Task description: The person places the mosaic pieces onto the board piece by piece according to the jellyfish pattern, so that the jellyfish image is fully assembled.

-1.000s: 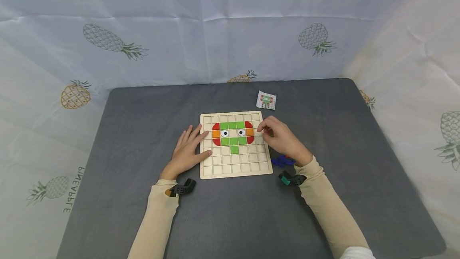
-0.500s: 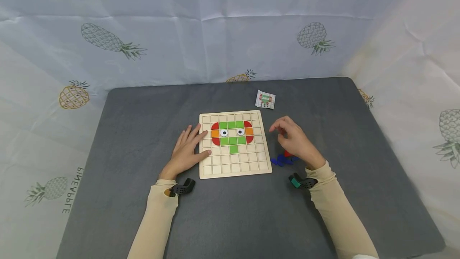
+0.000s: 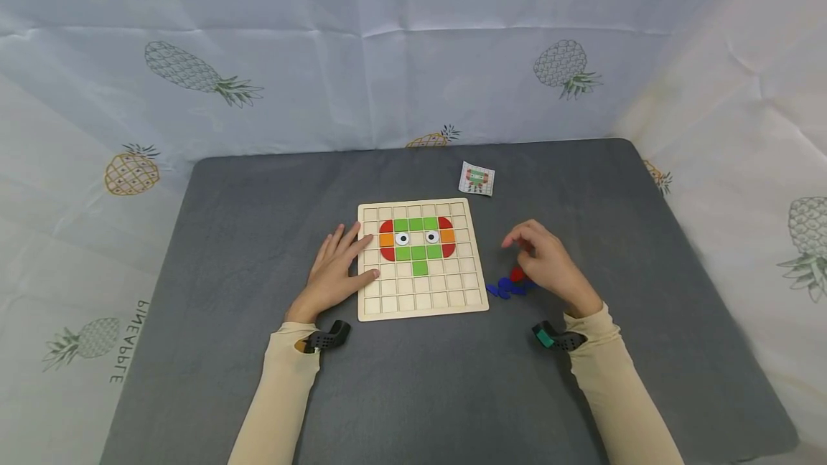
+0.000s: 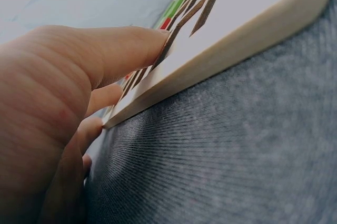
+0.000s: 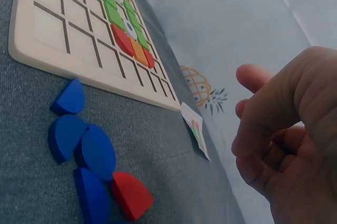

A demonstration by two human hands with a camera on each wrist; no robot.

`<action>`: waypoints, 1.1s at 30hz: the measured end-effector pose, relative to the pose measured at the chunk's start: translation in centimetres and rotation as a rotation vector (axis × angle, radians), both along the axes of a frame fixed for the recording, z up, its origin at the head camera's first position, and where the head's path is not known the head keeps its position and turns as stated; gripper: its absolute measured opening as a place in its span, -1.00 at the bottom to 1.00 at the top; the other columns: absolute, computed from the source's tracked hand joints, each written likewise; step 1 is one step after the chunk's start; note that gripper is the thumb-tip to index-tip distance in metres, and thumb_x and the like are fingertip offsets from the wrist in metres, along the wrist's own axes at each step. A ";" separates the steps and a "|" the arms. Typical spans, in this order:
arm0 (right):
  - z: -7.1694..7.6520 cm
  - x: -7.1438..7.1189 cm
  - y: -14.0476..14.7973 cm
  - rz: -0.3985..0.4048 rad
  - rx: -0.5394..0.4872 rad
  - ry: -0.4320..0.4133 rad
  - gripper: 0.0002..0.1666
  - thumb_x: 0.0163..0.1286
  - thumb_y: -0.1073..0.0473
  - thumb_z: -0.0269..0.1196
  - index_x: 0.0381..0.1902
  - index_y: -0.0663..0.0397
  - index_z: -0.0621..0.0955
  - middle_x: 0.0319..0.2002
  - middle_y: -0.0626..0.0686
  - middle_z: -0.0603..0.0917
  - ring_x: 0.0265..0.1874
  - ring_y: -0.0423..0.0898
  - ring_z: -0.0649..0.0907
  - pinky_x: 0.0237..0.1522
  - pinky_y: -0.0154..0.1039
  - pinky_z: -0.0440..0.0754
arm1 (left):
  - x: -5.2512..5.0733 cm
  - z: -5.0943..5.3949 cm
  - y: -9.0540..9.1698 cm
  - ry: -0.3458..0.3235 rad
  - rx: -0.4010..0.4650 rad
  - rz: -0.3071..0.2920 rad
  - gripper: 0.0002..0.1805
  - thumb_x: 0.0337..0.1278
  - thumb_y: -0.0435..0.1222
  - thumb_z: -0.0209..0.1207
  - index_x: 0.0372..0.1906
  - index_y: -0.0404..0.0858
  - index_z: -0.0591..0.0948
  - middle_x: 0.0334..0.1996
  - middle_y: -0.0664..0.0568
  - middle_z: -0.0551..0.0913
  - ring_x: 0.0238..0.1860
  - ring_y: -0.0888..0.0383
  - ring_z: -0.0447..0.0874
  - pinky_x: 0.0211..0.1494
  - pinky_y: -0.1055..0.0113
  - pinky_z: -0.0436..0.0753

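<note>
Resting on a grey table [image 3: 413, 393]: one square wooden grid board [image 3: 455, 283], pale, positioned at the centre.

Left hand [image 3: 332, 275]: spread wide, at the board's left edge; thumb and index finger touch the top surface.

Right hand [image 3: 543, 257]: raised right of the board and apart from it, near the loose pieces; fingers bent in a loose curl, holding nothing visible.

Set on the board: seven green squares [image 3: 416, 224], three in an upper row, three in a lower row, one beneath the middle; four red rounded pieces [image 3: 446, 223] at the outer corners; two orange squares [image 3: 386, 240], one per side, between the reds; two white eye discs [image 3: 402, 239] with black centres, between the green rows.

Loose, right of the board: a cluster of blue pieces [image 5: 98, 150], four clear in the right wrist view; one red wedge [image 5: 130, 195], just beside them.

Beyond the board's far right corner: one small card [image 3: 477, 179], printed with a coloured figure.

Behind: pale cloth [image 3: 323, 85], pineapple print.
</note>
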State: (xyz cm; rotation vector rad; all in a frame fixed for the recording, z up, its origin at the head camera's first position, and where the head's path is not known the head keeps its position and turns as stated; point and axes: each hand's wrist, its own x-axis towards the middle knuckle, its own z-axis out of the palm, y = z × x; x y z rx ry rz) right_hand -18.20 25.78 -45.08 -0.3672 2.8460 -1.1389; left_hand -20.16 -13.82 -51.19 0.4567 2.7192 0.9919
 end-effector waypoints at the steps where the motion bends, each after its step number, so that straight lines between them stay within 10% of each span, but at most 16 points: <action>1: 0.0 0.1 0.1 -0.009 0.003 0.004 -0.60 0.23 0.61 0.03 -0.13 0.20 0.66 -0.08 0.08 0.55 -0.24 -0.04 0.41 -0.22 -0.27 0.39 | 0.0 0.0 0.0 0.000 -0.002 0.000 -0.15 0.22 0.03 0.29 0.57 -0.05 0.28 0.67 0.02 -0.03 0.69 -0.08 -0.34 0.70 -0.04 -0.34; 33: -1.3 2.3 2.7 -0.187 -0.016 0.078 -0.55 0.15 0.68 0.01 -0.17 0.26 0.67 -0.03 0.18 0.54 -0.33 -0.16 0.27 -0.38 -0.31 0.25 | 0.0 0.1 0.0 -0.002 0.000 -0.006 -0.15 0.24 0.04 0.28 0.58 -0.05 0.26 0.67 0.02 -0.05 0.69 -0.06 -0.35 0.71 0.00 -0.36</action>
